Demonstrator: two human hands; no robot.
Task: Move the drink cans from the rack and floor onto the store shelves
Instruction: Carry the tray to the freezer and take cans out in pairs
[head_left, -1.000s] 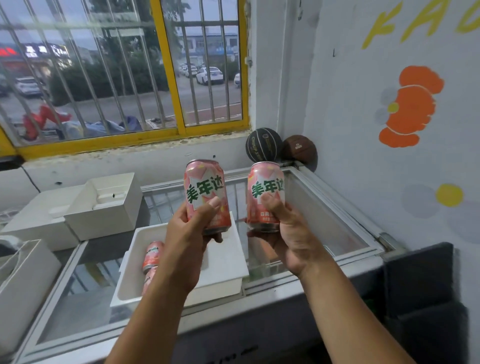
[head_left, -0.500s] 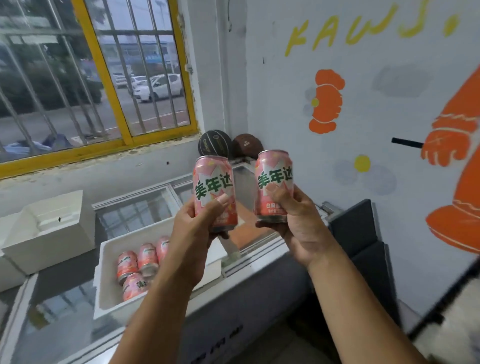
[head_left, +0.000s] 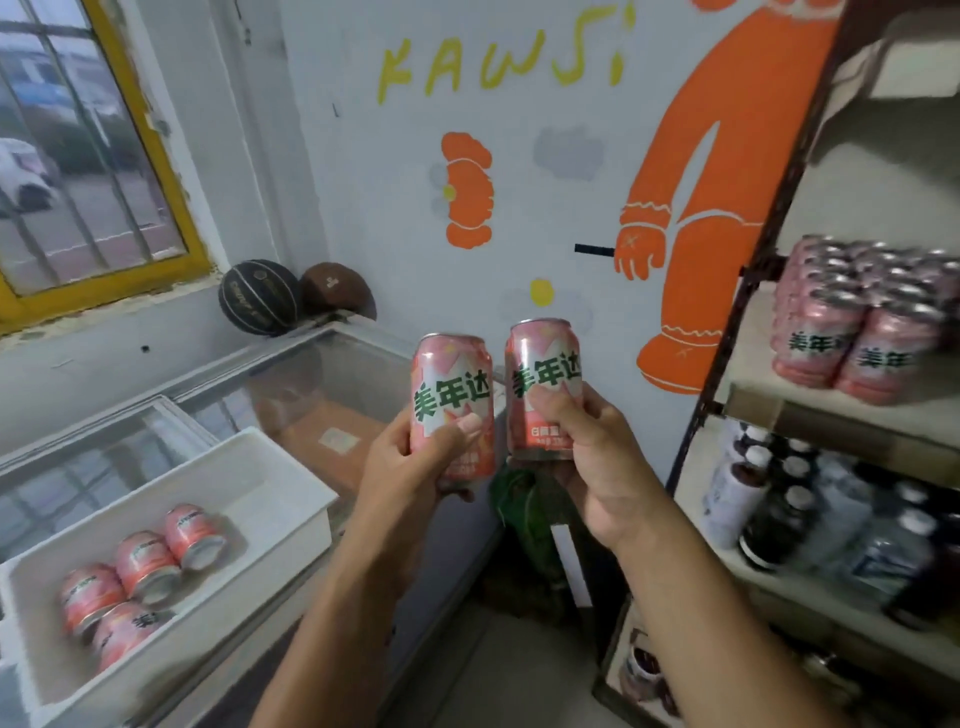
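Note:
My left hand (head_left: 410, 462) grips a pink drink can (head_left: 451, 395) with green lettering, held upright at chest height. Right beside it, my right hand (head_left: 597, 457) holds a second pink can (head_left: 543, 374) of the same kind, also upright. The two cans are nearly touching. Several more pink cans (head_left: 140, 571) lie on their sides in a white tray (head_left: 270, 493) at the lower left. At the right edge, the store shelf (head_left: 758, 400) carries a packed group of pink cans (head_left: 857, 322) on its middle level.
The tray rests on a glass-topped chest freezer (head_left: 311, 364). Two basketballs (head_left: 260, 296) sit in the corner behind it. Dark and clear bottles (head_left: 810, 514) fill the shelf's lower level. A green bag (head_left: 524, 509) stands on the floor between freezer and shelf.
The view has swung right: the window slid off to the left and the shelf with cans and bottles came into sight. Both hands still hold their cans upright, side by side.

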